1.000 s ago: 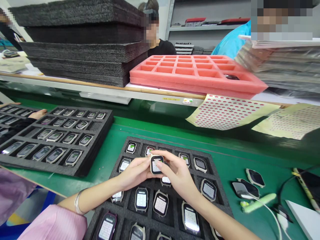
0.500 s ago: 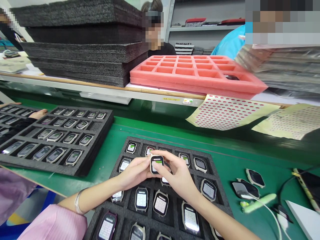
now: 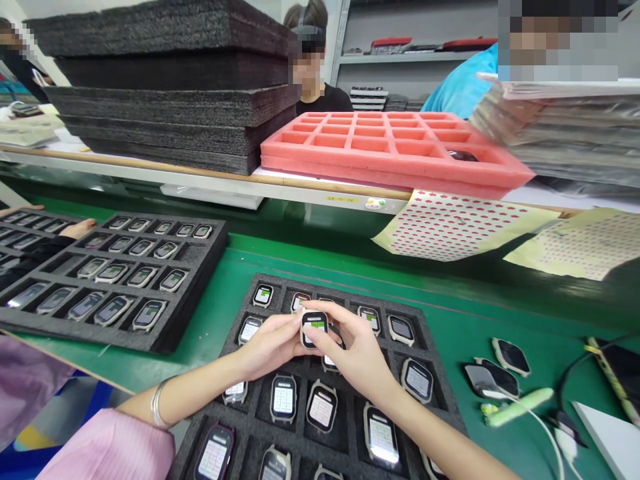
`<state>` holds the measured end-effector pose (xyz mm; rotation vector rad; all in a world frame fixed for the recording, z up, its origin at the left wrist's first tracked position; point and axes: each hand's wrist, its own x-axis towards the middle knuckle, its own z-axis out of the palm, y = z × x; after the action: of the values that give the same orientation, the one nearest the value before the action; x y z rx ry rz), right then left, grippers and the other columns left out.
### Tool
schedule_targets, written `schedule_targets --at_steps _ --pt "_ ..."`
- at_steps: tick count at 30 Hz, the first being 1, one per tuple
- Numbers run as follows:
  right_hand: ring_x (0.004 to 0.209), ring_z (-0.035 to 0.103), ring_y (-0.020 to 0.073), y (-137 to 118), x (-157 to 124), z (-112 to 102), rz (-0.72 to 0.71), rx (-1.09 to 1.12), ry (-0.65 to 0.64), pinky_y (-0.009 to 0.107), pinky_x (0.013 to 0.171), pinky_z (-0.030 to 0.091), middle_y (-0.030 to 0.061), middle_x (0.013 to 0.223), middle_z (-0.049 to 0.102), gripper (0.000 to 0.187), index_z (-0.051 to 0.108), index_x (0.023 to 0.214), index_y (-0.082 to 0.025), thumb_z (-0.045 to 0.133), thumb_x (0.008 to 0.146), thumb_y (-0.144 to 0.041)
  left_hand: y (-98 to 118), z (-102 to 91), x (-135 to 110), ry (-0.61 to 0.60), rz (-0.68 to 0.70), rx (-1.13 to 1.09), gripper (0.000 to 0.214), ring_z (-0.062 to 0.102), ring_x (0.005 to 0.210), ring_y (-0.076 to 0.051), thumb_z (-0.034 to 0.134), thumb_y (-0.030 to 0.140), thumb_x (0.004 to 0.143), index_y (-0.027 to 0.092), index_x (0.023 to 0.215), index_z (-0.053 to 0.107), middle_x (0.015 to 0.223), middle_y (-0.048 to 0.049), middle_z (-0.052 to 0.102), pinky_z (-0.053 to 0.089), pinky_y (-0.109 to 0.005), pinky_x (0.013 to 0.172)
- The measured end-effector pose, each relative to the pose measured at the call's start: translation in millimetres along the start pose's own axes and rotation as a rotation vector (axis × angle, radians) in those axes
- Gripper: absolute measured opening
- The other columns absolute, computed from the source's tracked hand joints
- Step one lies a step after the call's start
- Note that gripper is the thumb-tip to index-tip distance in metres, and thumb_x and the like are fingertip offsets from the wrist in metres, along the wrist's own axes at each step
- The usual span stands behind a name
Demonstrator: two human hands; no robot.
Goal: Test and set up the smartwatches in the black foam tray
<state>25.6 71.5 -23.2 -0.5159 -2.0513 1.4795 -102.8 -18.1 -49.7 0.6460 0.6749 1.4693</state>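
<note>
Between my two hands is a smartwatch (image 3: pixel 314 323) without a strap, its lit screen showing white and green. My left hand (image 3: pixel 273 343) grips it by the left side and lower edge. The fingers of my right hand (image 3: pixel 357 343) curl round its top and right side, and the right thumb lies on the screen. Under both hands lies a black foam tray (image 3: pixel 345 290) whose compartments hold several strapless watches, such as a lit watch (image 3: pixel 283 399) and a maroon-cased watch (image 3: pixel 214 453). My hands hide some of the compartments.
At left, another foam tray (image 3: pixel 200 293) holds watches, near another person's hand (image 3: pixel 79 229). Loose watches (image 3: pixel 510 355), a green pen-like object (image 3: pixel 520 407) and cables lie at right. Black foam (image 3: pixel 165 73) and a pink foam tray (image 3: pixel 390 163) stand on the shelf ahead.
Almost nothing differs. The watch stays between my hands, with the right thumb still on its screen; the view has shifted very slightly.
</note>
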Motion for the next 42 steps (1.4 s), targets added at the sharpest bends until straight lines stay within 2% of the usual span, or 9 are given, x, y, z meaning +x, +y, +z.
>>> schedule_targets --at_steps 14,18,21,24,26,29,32,37,42 --pt "0.089 0.062 0.0244 0.1 -0.7 0.3 0.005 -0.008 0.0 0.028 0.059 0.048 0.0047 0.105 0.067 0.03 0.066 0.108 -0.02 0.064 0.079 -0.024 -1.5 -1.6 -0.3 -0.031 0.022 0.011 0.029 0.06 0.107 -0.028 0.053 0.03 0.091 0.01 0.106 0.068 0.103 -0.0169 0.068 0.047 -0.04 0.091" --pt "0.093 0.061 0.0251 0.6 -0.1 0.4 -0.001 -0.002 0.0 0.028 0.061 0.048 0.0044 0.106 0.067 0.029 0.066 0.108 -0.02 0.064 0.079 -0.024 -2.0 -2.4 0.4 -0.042 0.028 0.01 0.028 0.06 0.106 -0.028 0.052 0.029 0.091 0.01 0.105 0.068 0.101 -0.0169 0.069 0.048 -0.04 0.09" --pt "0.095 0.061 0.0255 0.3 0.5 -0.1 -0.002 0.009 -0.008 0.03 0.066 0.05 0.0045 0.107 0.067 0.029 0.066 0.107 -0.02 0.064 0.079 -0.024 -2.0 -2.7 0.4 -0.044 0.025 0.009 0.028 0.061 0.104 -0.028 0.053 0.03 0.091 0.01 0.103 0.068 0.099 -0.0166 0.069 0.048 -0.041 0.09" --pt "0.099 0.06 0.0257 2.1 0.5 -2.0 -0.011 0.023 -0.015 0.034 0.08 0.049 0.0045 0.108 0.067 0.026 0.066 0.108 -0.021 0.061 0.083 -0.025 -2.8 -3.0 -0.2 -0.011 0.016 -0.022 0.024 0.062 0.1 -0.026 0.055 0.029 0.09 0.011 0.098 0.07 0.097 -0.0139 0.069 0.049 -0.042 0.089" --pt "0.105 0.058 0.0258 3.9 0.3 -3.8 -0.019 0.046 -0.034 0.038 0.09 0.045 0.0046 0.111 0.066 0.024 0.066 0.109 -0.022 0.057 0.088 -0.028 -3.8 -3.3 -0.5 0.013 0.01 -0.052 0.021 0.063 0.096 -0.023 0.057 0.027 0.089 0.012 0.097 0.07 0.097 -0.0116 0.069 0.051 -0.04 0.087" --pt "0.109 0.057 0.0254 5.4 0.2 -6.1 -0.024 0.078 -0.06 0.04 0.097 0.04 0.0041 0.115 0.064 0.024 0.066 0.111 -0.023 0.054 0.09 -0.028 -4.7 -3.8 0.1 0.009 0.013 -0.077 0.022 0.063 0.093 -0.02 0.058 0.027 0.089 0.011 0.099 0.07 0.096 -0.0107 0.069 0.053 -0.034 0.085" --pt "0.109 0.057 0.0255 5.4 0.2 -7.1 -0.023 0.102 -0.071 0.04 0.096 0.041 0.0041 0.116 0.064 0.026 0.066 0.113 -0.023 0.055 0.089 -0.025 -4.0 -3.8 1.3 -0.007 0.021 -0.085 0.025 0.064 0.093 -0.02 0.057 0.027 0.089 0.01 0.102 0.069 0.097 -0.0109 0.069 0.053 -0.031 0.084" --pt "0.093 0.062 0.0246 8.1 0.3 -8.1 -0.002 0.122 -0.091 0.037 0.081 0.049 0.0053 0.11 0.066 0.03 0.064 0.116 -0.021 0.055 0.088 -0.025 -2.4 -3.2 1.4 -0.001 0.024 -0.094 0.025 0.064 0.089 -0.02 0.058 0.028 0.088 0.009 0.102 0.069 0.094 -0.0108 0.069 0.054 -0.031 0.08" --pt "0.098 0.06 0.0254 7.9 0.9 -6.5 -0.035 0.098 -0.09 0.04 0.089 0.046 0.0047 0.111 0.066 0.033 0.063 0.117 -0.021 0.06 0.085 -0.023 -2.2 -3.5 -0.3 0.015 0.04 -0.066 0.023 0.064 0.086 -0.019 0.058 0.028 0.088 0.011 0.098 0.07 0.09 -0.01 0.068 0.053 -0.029 0.076"
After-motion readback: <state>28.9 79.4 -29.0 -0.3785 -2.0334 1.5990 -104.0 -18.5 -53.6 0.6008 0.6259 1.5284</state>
